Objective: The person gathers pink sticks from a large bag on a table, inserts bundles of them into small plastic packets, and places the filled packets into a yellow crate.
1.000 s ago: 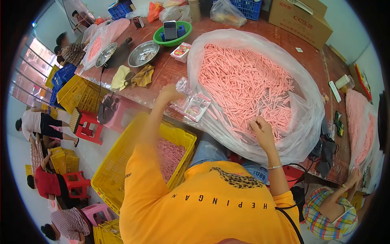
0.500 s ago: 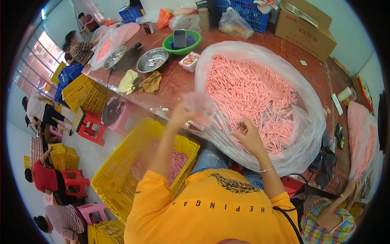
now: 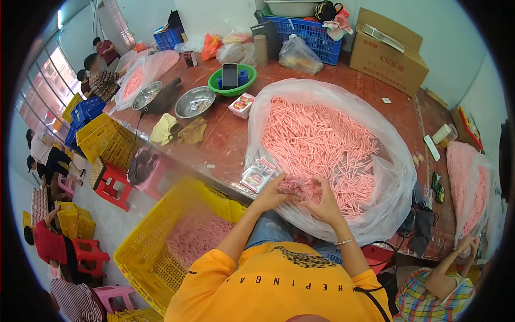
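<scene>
A small pink-and-white printed plastic packet [image 3: 292, 185] is held between my two hands at the near left edge of the pink sticks. My left hand [image 3: 271, 195] is closed around its left side. Curled at the other side, my right hand [image 3: 326, 206] has its thumb and fingers on the packet. Beyond them, a heap of thin pink sticks [image 3: 316, 134] fills a large clear plastic bag [image 3: 394, 198] with its sides rolled down. Several flat printed packets [image 3: 258, 174] lie in a stack just left of my hands.
Below left, a yellow crate [image 3: 142, 252] holds pink packets [image 3: 196, 236]. A steel bowl [image 3: 195, 102], a green basin [image 3: 232, 86] with a phone and a cardboard box [image 3: 389, 56] stand on the red table [image 3: 225, 126]. Another person's arms [image 3: 456, 257] work at right.
My left hand has moved right and down, meeting my right hand at the packet. The flat packet stack, blurred by the left hand before, now lies in plain sight. The view has shifted slightly.
</scene>
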The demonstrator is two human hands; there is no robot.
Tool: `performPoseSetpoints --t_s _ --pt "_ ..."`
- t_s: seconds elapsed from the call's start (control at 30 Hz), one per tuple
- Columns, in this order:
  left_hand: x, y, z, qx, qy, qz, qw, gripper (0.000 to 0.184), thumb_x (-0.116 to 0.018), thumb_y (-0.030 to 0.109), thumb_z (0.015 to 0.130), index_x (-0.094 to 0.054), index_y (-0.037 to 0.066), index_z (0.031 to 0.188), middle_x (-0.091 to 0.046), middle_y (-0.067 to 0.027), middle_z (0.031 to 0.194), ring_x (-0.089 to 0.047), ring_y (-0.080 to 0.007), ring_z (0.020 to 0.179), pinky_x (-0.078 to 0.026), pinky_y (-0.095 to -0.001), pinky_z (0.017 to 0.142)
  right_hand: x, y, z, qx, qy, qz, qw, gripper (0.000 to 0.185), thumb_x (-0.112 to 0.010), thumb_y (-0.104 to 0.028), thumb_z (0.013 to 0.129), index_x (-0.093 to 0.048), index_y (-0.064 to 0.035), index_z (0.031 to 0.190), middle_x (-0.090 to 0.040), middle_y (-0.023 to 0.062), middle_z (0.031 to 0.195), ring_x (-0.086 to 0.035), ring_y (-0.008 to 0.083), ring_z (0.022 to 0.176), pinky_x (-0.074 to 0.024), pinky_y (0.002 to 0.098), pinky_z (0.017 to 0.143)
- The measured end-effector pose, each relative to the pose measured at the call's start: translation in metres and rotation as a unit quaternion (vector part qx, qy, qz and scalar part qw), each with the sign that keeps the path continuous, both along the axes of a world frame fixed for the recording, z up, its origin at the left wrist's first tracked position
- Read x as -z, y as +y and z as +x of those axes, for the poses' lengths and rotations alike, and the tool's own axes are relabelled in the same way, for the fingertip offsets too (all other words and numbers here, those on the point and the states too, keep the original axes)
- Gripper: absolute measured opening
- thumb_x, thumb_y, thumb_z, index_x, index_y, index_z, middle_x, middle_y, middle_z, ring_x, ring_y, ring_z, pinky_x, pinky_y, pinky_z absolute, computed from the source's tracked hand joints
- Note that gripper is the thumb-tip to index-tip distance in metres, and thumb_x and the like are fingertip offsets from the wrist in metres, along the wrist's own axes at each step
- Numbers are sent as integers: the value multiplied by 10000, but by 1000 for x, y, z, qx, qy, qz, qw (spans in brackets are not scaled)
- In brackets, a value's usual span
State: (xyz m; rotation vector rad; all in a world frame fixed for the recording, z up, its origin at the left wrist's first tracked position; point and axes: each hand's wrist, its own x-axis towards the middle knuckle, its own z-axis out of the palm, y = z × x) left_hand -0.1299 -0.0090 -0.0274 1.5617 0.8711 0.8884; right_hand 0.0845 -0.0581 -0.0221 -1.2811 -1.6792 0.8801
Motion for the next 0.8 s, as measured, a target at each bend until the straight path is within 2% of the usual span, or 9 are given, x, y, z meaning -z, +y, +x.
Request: performPoseSetpoints --t_s 0.1,0.2,0.3,0.4,0.53,0.63,0.67,0.73,0.8 --pt "-5 -4 2 38 33 -79 996 584 -720 -54 744 -526 28 1288 -592 -100 1234 -553 -179 1149 -450 -318 972 0 4 -7 -44 43 7 998 802 -823 -161 724 -392 -12 1383 -516 131 1333 -515 239 1224 -447 342 994" --pt "18 2 9 16 18 167 986 699 -784 128 774 -445 28 1377 -484 -141 1385 -432 -224 1315 -366 -373 1074 -2 8 -18 -54 104 -47 992 827 -822 -164 734 -366 -6 1406 -543 139 1316 -549 241 1197 -458 350 992" --pt "23 -13 12 -42 -97 50 993 922 -792 231 780 -256 26 1500 -290 -174 1522 -257 -283 1430 -254 -386 1155 -10 1 -24 -27 98 -93 990 755 -784 -107 768 -365 -21 1390 -579 126 1269 -610 236 1107 -496 350 945" --pt "35 -18 27 -40 -61 94 993 1039 -768 324 799 -107 8 1536 -227 -205 1549 -207 -319 1454 -201 -395 1178 -6 2 -28 -3 58 -88 994 720 -781 -113 772 -390 -34 1372 -602 134 1246 -644 236 1052 -513 344 902" --pt "49 -11 40 -75 -157 50 983 984 -662 419 872 -73 1 1540 -206 -209 1561 -187 -328 1463 -169 -407 1184 13 8 -31 -1 46 -16 999 699 -801 -158 755 -426 -44 1334 -626 153 1196 -661 254 1030 -515 353 875" --pt "10 -21 39 -93 -206 33 974 1027 -613 539 881 -31 17 1547 -191 -218 1561 -188 -330 1462 -173 -413 1180 28 7 -32 11 120 -38 992 695 -809 -184 746 -439 -48 1318 -652 157 1127 -667 272 1020 -516 360 862" --pt "16 -19 36 -74 -181 46 980 1035 -608 552 882 -16 27 1549 -192 -215 1562 -192 -328 1460 -177 -412 1179 30 11 -33 9 160 -43 986 694 -810 -190 745 -441 -50 1315 -660 158 1103 -668 278 1017 -517 361 858" --pt "25 -16 33 -37 -133 75 988 1052 -598 578 883 14 47 1553 -193 -209 1564 -202 -323 1457 -184 -411 1177 26 10 -36 31 107 -18 994 661 -797 -166 755 -450 -52 1305 -669 150 1070 -672 258 999 -520 341 848" --pt "20 -19 35 -43 -168 51 983 1080 -614 592 868 27 60 1555 -197 -206 1563 -205 -318 1455 -198 -407 1173 24 11 -36 33 85 -13 996 631 -786 -144 762 -456 -53 1292 -672 147 1057 -674 243 983 -521 326 841"
